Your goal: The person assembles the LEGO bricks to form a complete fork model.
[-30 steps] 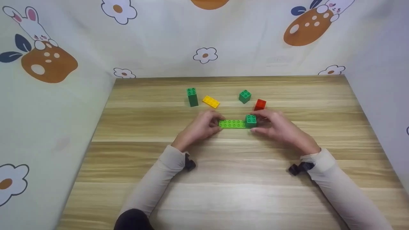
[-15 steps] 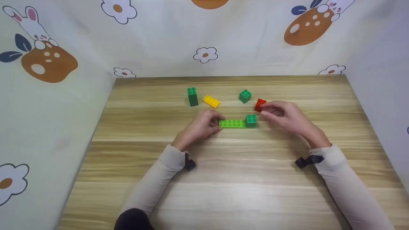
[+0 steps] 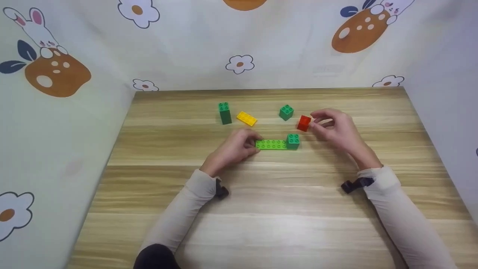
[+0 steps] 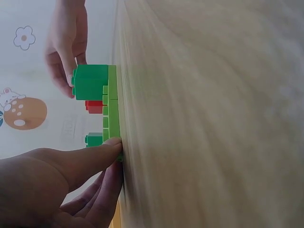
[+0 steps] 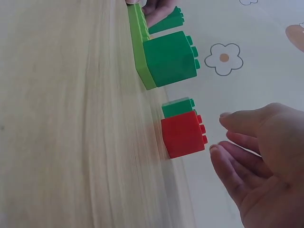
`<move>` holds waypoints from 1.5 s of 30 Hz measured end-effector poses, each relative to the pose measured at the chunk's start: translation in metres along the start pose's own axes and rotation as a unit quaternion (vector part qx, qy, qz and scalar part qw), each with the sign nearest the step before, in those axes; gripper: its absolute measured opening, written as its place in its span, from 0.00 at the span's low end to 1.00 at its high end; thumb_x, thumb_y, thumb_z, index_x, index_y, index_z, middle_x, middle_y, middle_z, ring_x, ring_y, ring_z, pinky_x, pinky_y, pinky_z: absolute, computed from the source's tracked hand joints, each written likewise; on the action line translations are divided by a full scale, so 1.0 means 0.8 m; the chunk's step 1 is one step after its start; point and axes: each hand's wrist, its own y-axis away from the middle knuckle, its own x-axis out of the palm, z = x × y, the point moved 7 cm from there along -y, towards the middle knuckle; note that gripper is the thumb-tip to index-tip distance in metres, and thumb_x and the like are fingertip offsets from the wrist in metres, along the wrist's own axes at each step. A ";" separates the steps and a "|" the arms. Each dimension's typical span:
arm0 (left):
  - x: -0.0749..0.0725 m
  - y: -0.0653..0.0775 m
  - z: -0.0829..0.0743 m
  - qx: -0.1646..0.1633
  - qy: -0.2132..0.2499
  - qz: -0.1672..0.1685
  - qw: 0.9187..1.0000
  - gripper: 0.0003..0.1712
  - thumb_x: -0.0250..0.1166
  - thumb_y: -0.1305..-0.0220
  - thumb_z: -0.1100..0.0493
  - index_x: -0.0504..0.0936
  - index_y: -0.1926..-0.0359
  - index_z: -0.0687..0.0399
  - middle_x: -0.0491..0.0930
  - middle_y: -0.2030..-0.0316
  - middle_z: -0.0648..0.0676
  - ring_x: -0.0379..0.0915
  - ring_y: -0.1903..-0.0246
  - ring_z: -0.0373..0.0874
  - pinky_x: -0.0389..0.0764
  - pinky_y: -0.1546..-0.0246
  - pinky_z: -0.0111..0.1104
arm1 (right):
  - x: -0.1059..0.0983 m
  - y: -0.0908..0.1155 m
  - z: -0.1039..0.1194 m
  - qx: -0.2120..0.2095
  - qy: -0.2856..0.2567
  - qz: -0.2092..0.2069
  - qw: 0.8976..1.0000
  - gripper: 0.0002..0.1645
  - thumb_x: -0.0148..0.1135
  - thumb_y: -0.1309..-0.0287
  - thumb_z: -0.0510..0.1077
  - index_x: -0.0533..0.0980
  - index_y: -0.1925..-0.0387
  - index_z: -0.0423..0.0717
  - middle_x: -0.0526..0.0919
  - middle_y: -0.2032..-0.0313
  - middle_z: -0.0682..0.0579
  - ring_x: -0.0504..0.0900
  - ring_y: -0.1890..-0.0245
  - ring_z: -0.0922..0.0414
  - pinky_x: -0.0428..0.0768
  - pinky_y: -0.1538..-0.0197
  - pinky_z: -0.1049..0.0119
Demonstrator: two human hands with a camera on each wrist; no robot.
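My left hand (image 3: 238,146) pinches the left end of a long light green building plate (image 3: 271,145) lying on the table. A green brick (image 3: 293,141) sits upright on the plate's right end, its studs facing up. My right hand (image 3: 338,129) hovers beside a red brick (image 3: 304,123), just to its right, with thumb and fingers spread apart. In the right wrist view, a small gap shows between those fingertips and the studs of the red brick (image 5: 183,135). The left wrist view shows my thumb (image 4: 102,154) against the plate's near edge.
Behind the plate stand a second green brick (image 3: 286,112) and, farther left, a tall green block (image 3: 225,113). A flat yellow plate (image 3: 247,118) lies beside that block. Printed cloth walls (image 3: 194,48) border the wooden table (image 3: 261,209) at the back and sides.
My right hand has let go of the green brick on the plate and moved back and right, to beside the red brick. The left hand keeps its hold on the plate.
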 end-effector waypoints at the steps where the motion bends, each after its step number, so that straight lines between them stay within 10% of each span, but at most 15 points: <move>1: 0.000 0.000 0.000 -0.001 0.001 0.000 1.000 0.20 0.75 0.32 0.65 0.89 0.40 0.56 0.87 0.52 0.56 0.81 0.56 0.46 0.86 0.50 0.38 | 0.002 -0.002 0.000 0.001 -0.001 0.005 1.000 0.22 0.76 0.33 0.42 0.84 0.40 0.40 0.90 0.48 0.43 0.88 0.49 0.50 0.84 0.49 0.79; 38: 0.001 -0.001 0.002 -0.008 0.003 0.005 1.000 0.20 0.74 0.32 0.65 0.88 0.39 0.56 0.87 0.48 0.57 0.82 0.52 0.48 0.86 0.45 0.40 | 0.019 -0.013 -0.006 0.007 0.004 0.035 0.999 0.24 0.73 0.31 0.39 0.81 0.36 0.40 0.88 0.43 0.40 0.88 0.43 0.46 0.88 0.39 0.57; 45: 0.001 -0.001 0.004 -0.012 0.011 0.007 1.000 0.21 0.74 0.32 0.65 0.88 0.39 0.56 0.87 0.50 0.56 0.81 0.53 0.47 0.87 0.46 0.40 | 0.019 -0.012 0.006 -0.005 -0.024 0.033 0.999 0.24 0.74 0.31 0.40 0.82 0.36 0.41 0.88 0.44 0.41 0.88 0.44 0.46 0.86 0.45 0.76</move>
